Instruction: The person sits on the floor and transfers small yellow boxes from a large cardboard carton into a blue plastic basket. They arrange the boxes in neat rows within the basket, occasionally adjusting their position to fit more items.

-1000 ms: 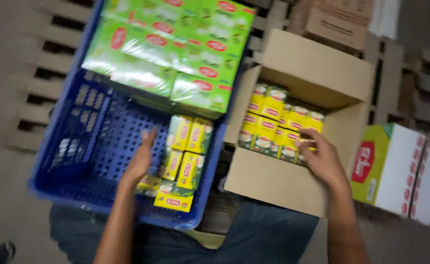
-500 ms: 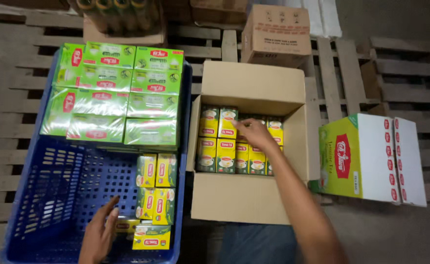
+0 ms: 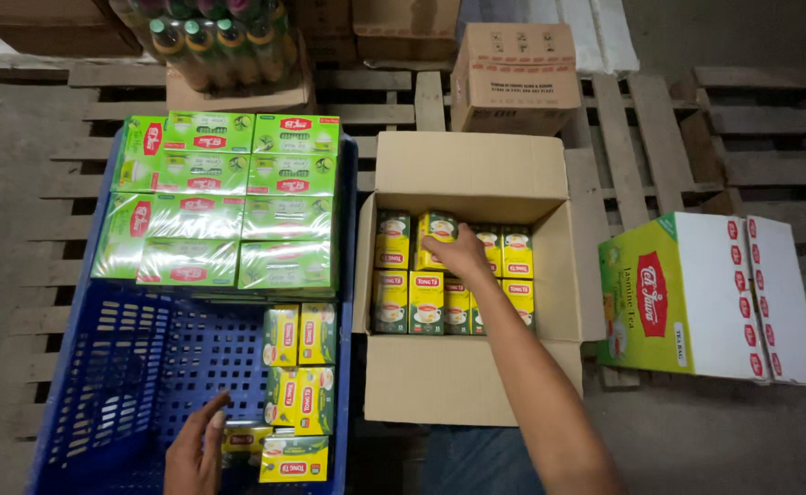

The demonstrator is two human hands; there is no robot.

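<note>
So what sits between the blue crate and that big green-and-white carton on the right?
In the head view, an open cardboard box of small yellow tea packs lies between the blue crate and the green-and-white carton.

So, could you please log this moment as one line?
left hand: open, in blue crate, beside yellow packs | right hand: on small yellow boxes in open carton
</note>
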